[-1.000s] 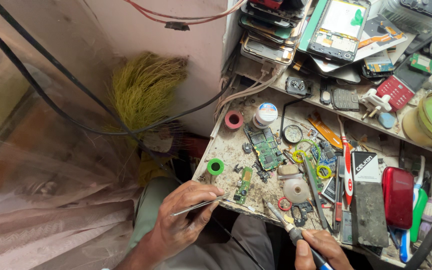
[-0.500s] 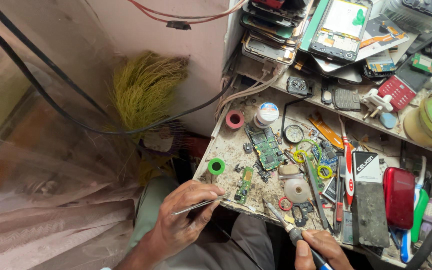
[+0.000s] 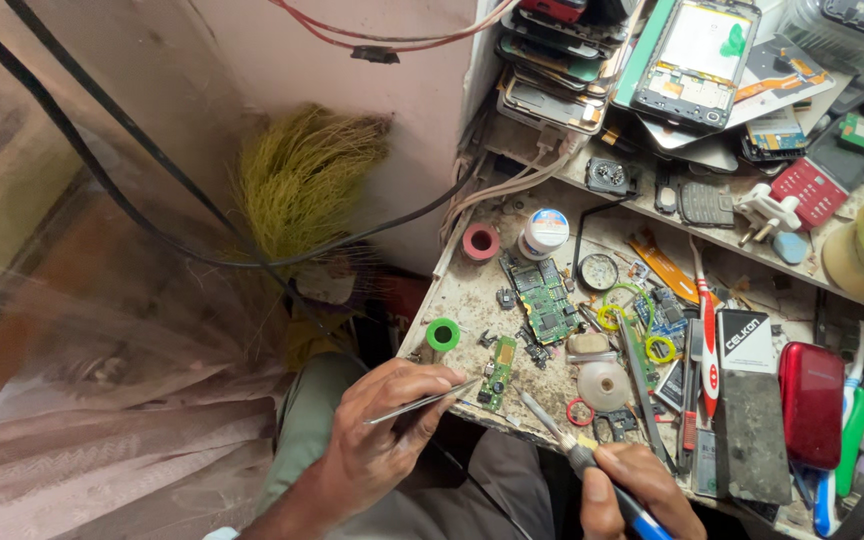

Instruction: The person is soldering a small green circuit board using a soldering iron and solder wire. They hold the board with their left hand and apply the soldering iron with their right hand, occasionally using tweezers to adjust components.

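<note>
At bench edge: left hand [image 3: 377,440] pinching steel tweezers [image 3: 422,402], tips on small green board [image 3: 497,374]; right hand [image 3: 637,490] closed round blue-handled iron [image 3: 577,455], tip angled toward same board. Best kept steady: tweezers pinning board flat, tip touching one pad only, probably briefly. Beyond, larger green board [image 3: 544,298], glossy green tape ring [image 3: 442,334], red ring [image 3: 480,242], scuffed grey bench [image 3: 462,295]. Farther, stacked phones [image 3: 552,75], bristly yellow broom [image 3: 302,180].
</note>
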